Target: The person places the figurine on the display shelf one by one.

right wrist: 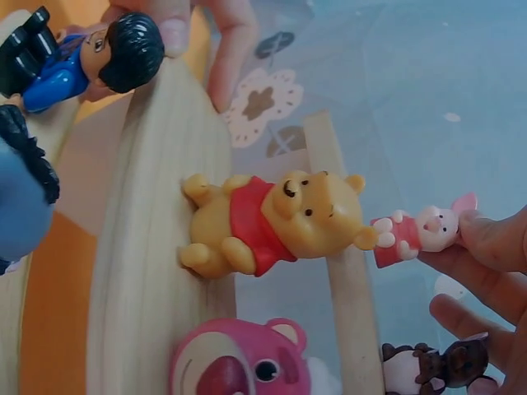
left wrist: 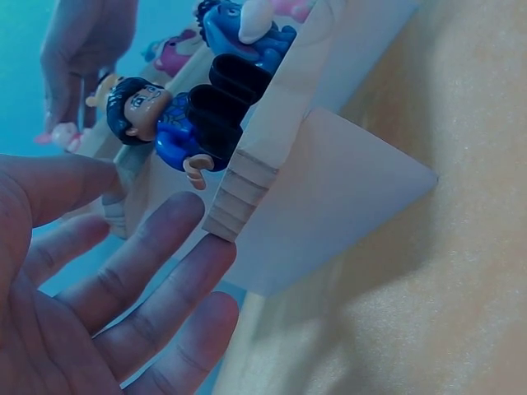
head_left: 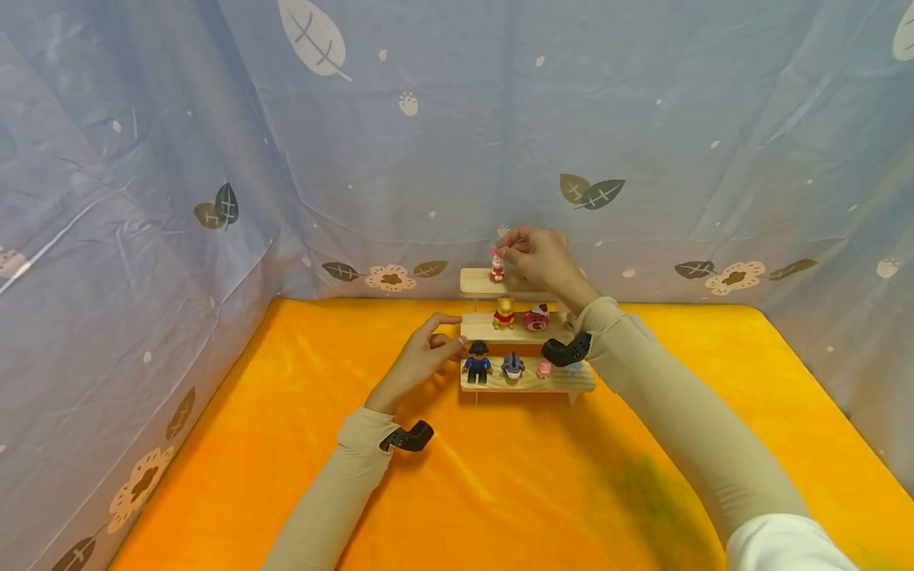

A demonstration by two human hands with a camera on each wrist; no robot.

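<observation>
A three-tier wooden display stand (head_left: 471,329) carries small toy figures. My right hand (head_left: 543,258) pinches a pink piglet figurine (right wrist: 412,232) by its head, between thumb and fingertips, at the left part of the top tier. My left hand (head_left: 421,353) grips the left end of the middle tier, thumb at the front edge and index finger at the back; its other fingers spread loosely near the bottom tier. A yellow bear figurine (right wrist: 272,218) in a red shirt and a pink bear figurine (right wrist: 239,362) sit on the middle tier.
The bottom tier bears a toy figure in blue (head_left: 478,363), a blue donkey figurine (head_left: 512,366) and small pink and blue pieces. A brown figurine (right wrist: 436,366) stands under my right hand. Patterned curtain (head_left: 428,159) hangs behind the orange tabletop (head_left: 457,492).
</observation>
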